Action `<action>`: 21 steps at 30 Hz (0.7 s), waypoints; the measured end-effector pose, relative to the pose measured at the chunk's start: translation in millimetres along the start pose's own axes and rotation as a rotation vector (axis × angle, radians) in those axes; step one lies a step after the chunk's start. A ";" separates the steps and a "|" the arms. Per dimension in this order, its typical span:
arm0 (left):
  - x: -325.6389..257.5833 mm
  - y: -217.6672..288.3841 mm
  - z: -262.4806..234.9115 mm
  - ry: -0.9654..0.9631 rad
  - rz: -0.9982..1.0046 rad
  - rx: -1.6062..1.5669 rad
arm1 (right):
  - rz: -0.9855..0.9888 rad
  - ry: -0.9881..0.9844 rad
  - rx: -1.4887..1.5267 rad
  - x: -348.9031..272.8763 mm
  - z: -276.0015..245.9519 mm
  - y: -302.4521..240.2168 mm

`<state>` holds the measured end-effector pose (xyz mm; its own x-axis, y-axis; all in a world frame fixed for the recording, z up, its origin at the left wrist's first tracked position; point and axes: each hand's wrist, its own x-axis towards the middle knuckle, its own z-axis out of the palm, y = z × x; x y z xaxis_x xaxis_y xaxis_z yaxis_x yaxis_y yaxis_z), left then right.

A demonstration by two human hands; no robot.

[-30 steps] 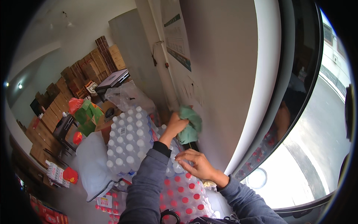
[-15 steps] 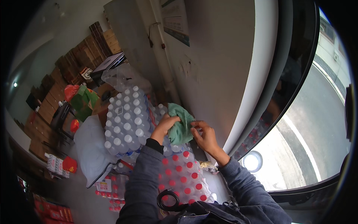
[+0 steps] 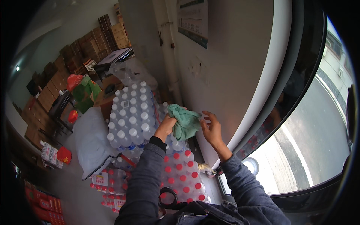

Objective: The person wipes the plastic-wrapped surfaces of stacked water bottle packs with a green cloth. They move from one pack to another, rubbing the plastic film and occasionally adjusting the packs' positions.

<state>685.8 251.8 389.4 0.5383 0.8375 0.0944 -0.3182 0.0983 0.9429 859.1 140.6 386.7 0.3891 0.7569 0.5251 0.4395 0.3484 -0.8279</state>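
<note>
Head view: left hand point(image 3: 166, 126) grips a crumpled green fabric cloth point(image 3: 184, 122), bunched at chest height for handling; right hand point(image 3: 212, 128), fingers spread and released, touches its edge. Shrink-wrapped white-capped plastic bottles point(image 3: 129, 116) lie just below-left.

Stacked bottle packs point(image 3: 129, 120) crowd the left and below. The white wall point(image 3: 232, 75) blocks the right. Open air remains only above the hands.

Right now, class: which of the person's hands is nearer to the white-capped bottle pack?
Left. The left hand, gripping the green cloth, is just beside the white-capped bottle pack; the right hand is beyond the cloth.
</note>
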 end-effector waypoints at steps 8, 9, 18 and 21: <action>-10.5 6.1 11.0 -0.068 -0.077 -0.134 | 0.139 -0.184 0.071 16.0 3.4 4.1; -12.3 3.5 9.0 -0.031 -0.144 -0.193 | 0.165 -0.140 0.078 18.3 4.2 3.6; -17.0 -34.2 30.0 -0.095 -0.318 -0.725 | 0.145 0.027 0.025 33.1 10.1 0.4; -10.5 -40.3 46.3 -0.004 -0.413 -0.536 | -0.002 0.068 -0.080 32.2 11.8 -2.3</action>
<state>729.1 214.2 365.2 0.7015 0.6719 -0.2378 -0.4280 0.6639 0.6133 861.1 170.8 403.2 0.4412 0.7161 0.5410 0.5027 0.3022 -0.8099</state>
